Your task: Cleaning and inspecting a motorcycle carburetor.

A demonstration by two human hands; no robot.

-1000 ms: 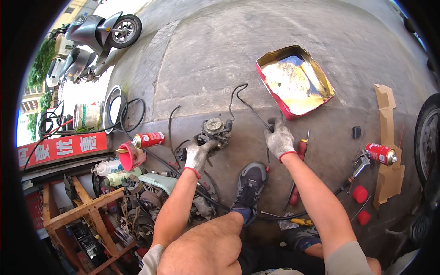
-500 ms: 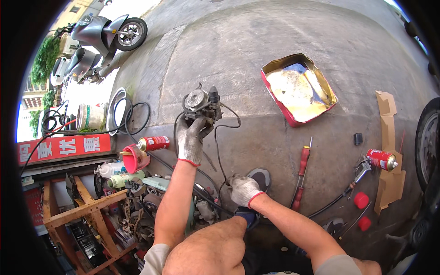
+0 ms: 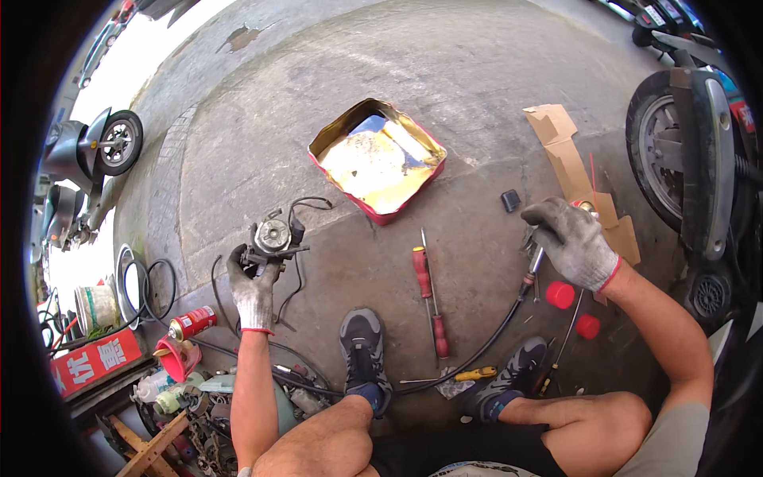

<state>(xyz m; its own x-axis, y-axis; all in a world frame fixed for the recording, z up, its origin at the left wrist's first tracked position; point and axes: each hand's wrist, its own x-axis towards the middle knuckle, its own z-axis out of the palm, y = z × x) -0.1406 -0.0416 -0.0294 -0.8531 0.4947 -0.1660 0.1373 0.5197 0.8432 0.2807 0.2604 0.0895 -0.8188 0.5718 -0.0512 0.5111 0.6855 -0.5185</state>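
Both gloved hands' fingers clench: left (image 3: 253,288) carburetor (image 3: 273,238) (wires dangling), right (image 3: 574,241) spray can (image 3: 586,207).

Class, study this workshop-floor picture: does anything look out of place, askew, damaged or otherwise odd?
Nothing looks damaged or spilled. The gloved left hand holds up a grey metal engine part with loose black wires; the gloved right hand grips a red spray can. Two red-handled screwdrivers and two red plastic caps simply lie scattered on the concrete.

The right hand (image 3: 574,242) has swung out right to the spray can by the cardboard (image 3: 568,155); the left hand (image 3: 253,288) brought the carburetor (image 3: 273,238) nearer.
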